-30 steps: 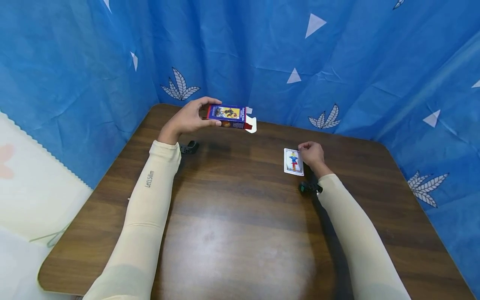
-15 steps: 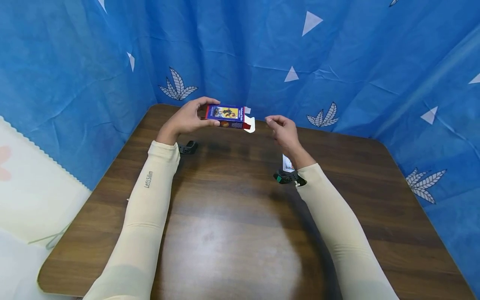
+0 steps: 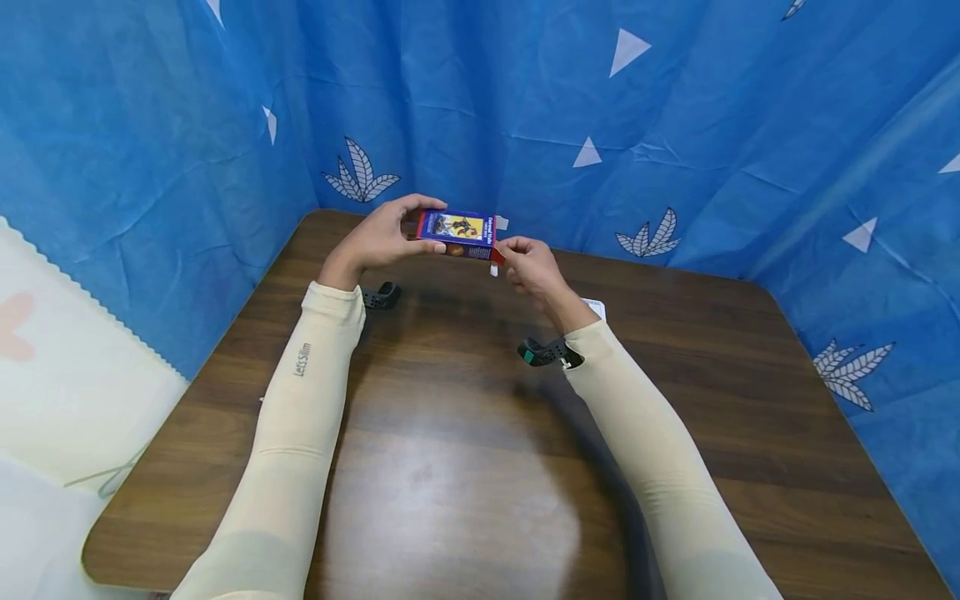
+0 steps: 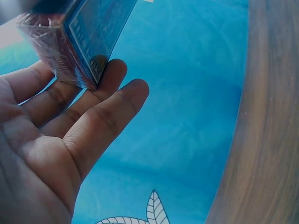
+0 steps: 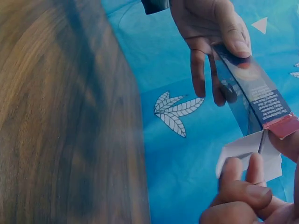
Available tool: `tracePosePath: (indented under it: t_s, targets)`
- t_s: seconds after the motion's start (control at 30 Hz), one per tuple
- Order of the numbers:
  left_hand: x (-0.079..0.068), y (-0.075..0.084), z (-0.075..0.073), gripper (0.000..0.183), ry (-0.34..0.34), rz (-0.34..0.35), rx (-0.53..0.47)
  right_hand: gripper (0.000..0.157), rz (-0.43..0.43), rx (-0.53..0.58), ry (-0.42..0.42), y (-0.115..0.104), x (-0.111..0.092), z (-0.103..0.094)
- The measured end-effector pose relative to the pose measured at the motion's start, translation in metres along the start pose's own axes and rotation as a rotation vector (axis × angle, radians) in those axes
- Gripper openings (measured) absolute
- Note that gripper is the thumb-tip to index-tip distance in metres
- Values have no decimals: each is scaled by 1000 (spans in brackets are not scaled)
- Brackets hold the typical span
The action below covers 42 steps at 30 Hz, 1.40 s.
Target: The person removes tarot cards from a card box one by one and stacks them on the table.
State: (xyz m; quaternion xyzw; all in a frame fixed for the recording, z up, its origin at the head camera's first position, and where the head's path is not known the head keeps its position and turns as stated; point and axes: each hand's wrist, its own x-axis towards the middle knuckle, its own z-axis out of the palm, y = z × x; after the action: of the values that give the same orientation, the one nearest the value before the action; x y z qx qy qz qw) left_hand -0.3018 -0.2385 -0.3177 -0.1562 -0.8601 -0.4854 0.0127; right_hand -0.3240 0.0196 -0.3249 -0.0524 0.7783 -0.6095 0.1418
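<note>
My left hand (image 3: 381,237) grips a blue and red tarot card box (image 3: 459,233) by its closed end, thumb and fingers on opposite sides, above the far part of the table. The box lies sideways, its open end facing right. My right hand (image 3: 534,268) is at that end, its fingers curled at the red and white flaps. In the right wrist view, its fingers overlap the white flap (image 5: 271,156) and its thumb side lies by the red flap (image 5: 281,126). What is inside the box is hidden. A card (image 3: 596,307) lies on the table, mostly behind my right wrist.
The brown wooden table (image 3: 450,400) extends under both arms. A blue curtain (image 3: 480,108) with leaf and triangle prints hangs behind it and along the right side. Black wrist devices (image 3: 542,353) sit at both wrists.
My right hand has left the card on the table and moved left and away from me to the box's open end. The left hand and box have stayed nearly still.
</note>
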Motion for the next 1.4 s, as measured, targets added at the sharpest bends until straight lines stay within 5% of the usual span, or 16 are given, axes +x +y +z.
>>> tracePosePath:
  t_s: [0.33, 0.63, 1.03, 1.4]
  targets:
    - [1, -1, -2, 71, -13, -5, -4, 26, 72, -102, -59, -1, 0, -3]
    - [2, -1, -3, 72, 7, -27, 5, 25, -12, -32, 109, 8, -3, -20]
    - [1, -2, -4, 71, 32, -22, 28, 24, -18, 63, 146, 10, -13, -16]
    - [0, -1, -3, 72, 26, -34, 27, 25, -105, 179, 317, 20, -11, -37]
